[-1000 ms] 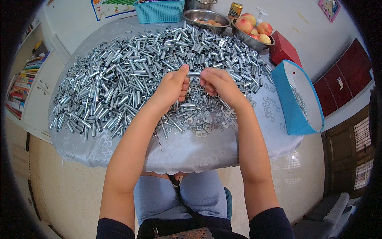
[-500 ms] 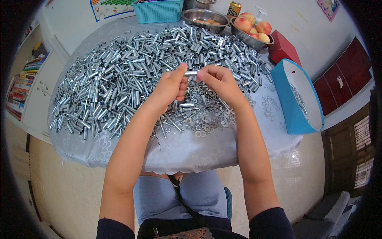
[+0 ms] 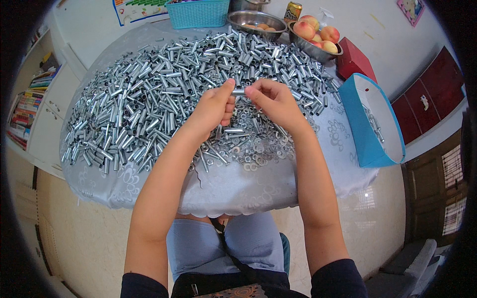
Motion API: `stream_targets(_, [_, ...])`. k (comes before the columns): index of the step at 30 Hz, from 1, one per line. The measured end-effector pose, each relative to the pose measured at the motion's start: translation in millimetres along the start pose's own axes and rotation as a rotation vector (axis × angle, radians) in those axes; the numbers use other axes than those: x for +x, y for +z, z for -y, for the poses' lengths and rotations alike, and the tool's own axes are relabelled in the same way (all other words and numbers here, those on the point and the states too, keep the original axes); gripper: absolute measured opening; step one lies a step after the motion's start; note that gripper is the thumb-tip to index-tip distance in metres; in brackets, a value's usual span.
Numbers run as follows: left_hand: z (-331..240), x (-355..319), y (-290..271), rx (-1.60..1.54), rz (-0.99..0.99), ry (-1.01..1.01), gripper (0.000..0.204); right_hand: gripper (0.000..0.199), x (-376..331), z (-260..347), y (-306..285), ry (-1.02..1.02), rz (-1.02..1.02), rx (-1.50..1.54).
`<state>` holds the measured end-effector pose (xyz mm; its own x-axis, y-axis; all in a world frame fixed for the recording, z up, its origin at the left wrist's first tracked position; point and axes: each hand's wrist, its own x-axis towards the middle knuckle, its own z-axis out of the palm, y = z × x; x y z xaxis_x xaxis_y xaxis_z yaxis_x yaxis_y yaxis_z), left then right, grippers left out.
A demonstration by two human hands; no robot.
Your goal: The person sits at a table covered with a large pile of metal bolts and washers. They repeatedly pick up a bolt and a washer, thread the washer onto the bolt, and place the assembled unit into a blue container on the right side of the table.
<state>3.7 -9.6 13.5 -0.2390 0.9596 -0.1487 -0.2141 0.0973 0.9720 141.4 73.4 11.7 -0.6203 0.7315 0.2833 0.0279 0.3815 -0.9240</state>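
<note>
Between my two hands lies a short shiny metal tube [image 3: 239, 92], held level above the pile. My left hand [image 3: 216, 105] is closed round its left end, thumb on top. At the other end, my right hand [image 3: 272, 102] pinches it between thumb and fingers; whatever sits at that tip is hidden. Beneath and beyond my hands spreads a wide heap of loose metal tubes [image 3: 144, 94]. Flat washers and nuts [image 3: 258, 149] lie nearest me, with a few tubes and bolts among them.
At the right edge stands a blue fabric box [image 3: 350, 124] with several metal pieces inside. Along the back are a turquoise basket [image 3: 197, 15], a steel bowl of eggs [image 3: 233, 19], a can [image 3: 292, 11], a bowl of peaches [image 3: 323, 53] and a red box [image 3: 357, 62]. A patterned silver cloth [image 3: 238, 191] covers the table.
Almost nothing differs. Both hands stay in place on the tube, with only a slight shift of the right fingers.
</note>
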Motion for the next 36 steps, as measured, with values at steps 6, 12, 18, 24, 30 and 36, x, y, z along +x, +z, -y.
stream_targets(6, [2, 1, 2, 0.019, -0.025, -0.028, 0.046, 0.037, 1, -5, -3, 0.014, 0.068, -0.068])
stream_targets(12, [0, -1, 2, 0.030, 0.016, -0.012, 0.045, 0.032, 3, -9, -9, 0.288, 0.128, -0.107])
stream_targets(18, [2, 1, 0, 0.036, -0.014, -0.033, 0.046, 0.040, -2, 5, -7, 0.199, 0.153, -0.116])
stream_targets(24, [2, 1, 3, 0.014, -0.007, -0.021, 0.046, 0.043, -2, 0, -1, -0.224, -0.062, -0.201])
stream_targets(30, [1, -2, 5, 0.009, 0.073, -0.017, 0.046, 0.034, -1, 2, -5, -0.027, 0.025, -0.146])
stream_targets(36, [-1, -1, -1, 0.005, 0.052, -0.010, 0.043, 0.042, -3, 5, -4, 0.053, 0.114, -0.138])
